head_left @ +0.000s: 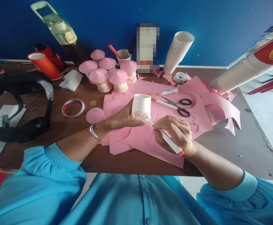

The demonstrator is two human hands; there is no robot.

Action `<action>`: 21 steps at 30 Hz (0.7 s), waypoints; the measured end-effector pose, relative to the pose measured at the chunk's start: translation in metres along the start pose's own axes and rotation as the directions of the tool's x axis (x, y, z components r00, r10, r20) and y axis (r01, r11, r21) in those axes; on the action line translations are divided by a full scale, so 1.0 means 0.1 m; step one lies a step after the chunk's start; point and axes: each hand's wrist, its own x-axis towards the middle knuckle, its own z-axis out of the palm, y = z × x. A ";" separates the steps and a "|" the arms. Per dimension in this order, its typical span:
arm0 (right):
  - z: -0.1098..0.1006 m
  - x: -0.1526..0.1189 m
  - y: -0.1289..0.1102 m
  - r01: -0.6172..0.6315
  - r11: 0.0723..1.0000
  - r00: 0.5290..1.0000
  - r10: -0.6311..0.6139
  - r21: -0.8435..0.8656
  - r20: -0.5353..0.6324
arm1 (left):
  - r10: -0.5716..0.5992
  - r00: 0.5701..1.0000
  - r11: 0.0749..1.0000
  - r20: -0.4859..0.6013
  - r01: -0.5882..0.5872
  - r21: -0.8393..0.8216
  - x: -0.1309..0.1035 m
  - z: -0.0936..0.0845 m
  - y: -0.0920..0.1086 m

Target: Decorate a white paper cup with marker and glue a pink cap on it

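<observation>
Right above the pink paper (148, 143), a white paper cup (141, 104) is in the left hand (119, 118). The left hand is curled partway around it, not wide open. One finger or the thumb lies along the low edge of the cup, and other fingers go behind the cup's left side, where some of them are hidden. The cup has orange flowers drawn near its low edge.

The right hand (176, 132) is closed in a narrow grip on a white marker pen (168, 142) with an orange end. The pen slants up to the left between the thumb and fingers. Its tip is at the cup's low right part, by a flower. I can't tell if the tip touches the cup.

Black scissors (183, 112) lie open on the paper, to the right of the cup, next to another white and orange pen (165, 103). Behind the cup, to the left, six little cups with pink cone hats (118, 78) stand close together. One loose pink cone (95, 115) sits on the brown table (80, 154), near the left wrist.
</observation>
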 end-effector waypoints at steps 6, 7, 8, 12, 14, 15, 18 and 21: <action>0.01 0.00 -0.01 0.011 1.000 1.000 -0.011 0.000 -0.008 | -0.030 0.999 0.999 -0.020 0.031 0.031 0.01 -0.01 -0.05; 0.02 0.00 -0.01 0.016 1.000 1.000 -0.016 0.004 -0.010 | -0.021 1.000 0.999 -0.018 0.022 0.033 0.01 -0.01 -0.06; 0.02 0.00 -0.01 0.020 1.000 1.000 -0.020 0.009 -0.011 | -0.018 1.000 0.999 -0.013 0.019 0.035 0.02 -0.02 -0.07; 0.03 -0.01 -0.01 0.021 0.999 1.000 -0.021 0.024 -0.012 | -0.035 0.999 0.999 -0.004 0.035 0.034 0.02 -0.03 -0.11; 0.02 -0.01 0.00 0.020 0.999 0.999 -0.019 0.027 -0.027 | -0.036 0.999 0.999 -0.012 0.036 0.027 0.02 -0.03 -0.11; 0.01 -0.01 0.00 0.024 0.999 0.999 -0.023 0.029 -0.036 | -0.033 0.999 0.999 -0.022 0.033 0.023 0.01 -0.03 -0.11; -0.02 -0.01 0.02 0.048 0.998 0.997 -0.046 0.036 -0.064 | -0.057 0.996 0.998 -0.062 0.059 0.018 -0.01 -0.03 -0.07; -0.04 -0.03 0.05 0.034 0.999 0.997 -0.033 0.014 -0.076 | -0.097 0.993 0.995 -0.065 0.098 0.006 -0.01 -0.03 -0.01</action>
